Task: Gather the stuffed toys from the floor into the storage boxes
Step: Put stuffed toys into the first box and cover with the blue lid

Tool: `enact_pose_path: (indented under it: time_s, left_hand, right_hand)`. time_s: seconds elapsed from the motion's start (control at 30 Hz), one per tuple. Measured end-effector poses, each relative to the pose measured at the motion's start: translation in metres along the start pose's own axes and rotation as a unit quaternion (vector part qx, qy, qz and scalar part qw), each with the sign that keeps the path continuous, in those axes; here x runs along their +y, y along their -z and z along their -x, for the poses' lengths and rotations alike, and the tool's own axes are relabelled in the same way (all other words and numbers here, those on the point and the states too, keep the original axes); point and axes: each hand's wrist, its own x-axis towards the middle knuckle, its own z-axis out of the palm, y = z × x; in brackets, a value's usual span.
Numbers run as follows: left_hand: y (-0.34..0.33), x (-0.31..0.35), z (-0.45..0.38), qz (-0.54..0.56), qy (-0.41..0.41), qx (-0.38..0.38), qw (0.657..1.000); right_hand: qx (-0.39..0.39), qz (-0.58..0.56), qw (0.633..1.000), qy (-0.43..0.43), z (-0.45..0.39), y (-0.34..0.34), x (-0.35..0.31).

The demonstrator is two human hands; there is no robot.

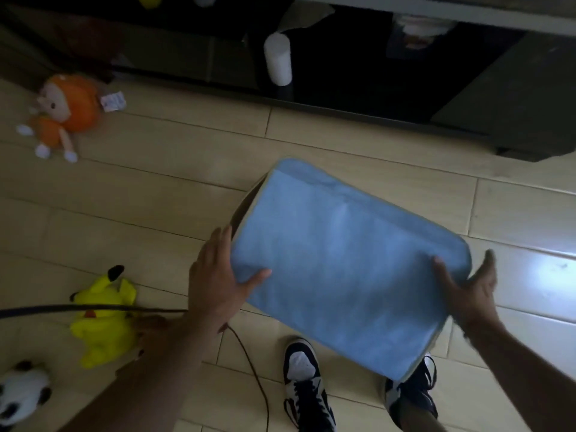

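Note:
A light blue fabric storage box is held above the wooden floor, its blue lid facing me and tilted. My left hand grips its left edge, thumb on top. My right hand grips its right corner, thumb on the blue surface. An orange-haired doll lies at the far left. A yellow plush toy lies on the floor left of my left arm. A black-and-white panda plush sits at the bottom left corner.
A dark low cabinet runs along the far side, with a white cylinder in front of it. A thin cable trails over the floor by my shoes. Bare floor planks lie between the toys and the box.

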Motion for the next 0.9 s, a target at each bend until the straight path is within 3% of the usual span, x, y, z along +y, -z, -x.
enact_pose_path:
  time_s: [0.07, 0.13, 0.3, 0.5, 0.73, 0.9]
  left_hand:
    - [0.003, 0.016, -0.019, 0.045, -0.008, 0.001, 0.999]
    - [0.003, 0.03, -0.036, 0.1, 0.034, -0.003, 0.994]
    - [0.001, 0.047, -0.044, 0.083, 0.06, 0.001, 0.995]
    - [0.009, 0.045, -0.044, 0.036, 0.026, -0.003, 0.999]
    - [0.006, 0.057, -0.036, 0.11, 0.053, 0.015, 0.992]
    - [-0.001, 0.061, -0.027, 0.125, 0.101, 0.013, 0.987]
  right_hand:
    - [-0.004, 0.015, 1.0, -0.013, 0.028, -0.009, 0.02]
    - [-0.019, 0.03, 0.999, 0.002, 0.055, -0.021, 0.037]
    - [-0.038, 0.059, 0.997, -0.01, 0.072, -0.038, 0.056]
    - [-0.013, -0.024, 1.0, 0.008, 0.068, -0.03, 0.062]
    - [0.004, -0.191, 0.981, -0.041, 0.06, -0.031, 0.047]
    - [0.022, -0.185, 0.982, -0.03, 0.061, -0.036, 0.036]
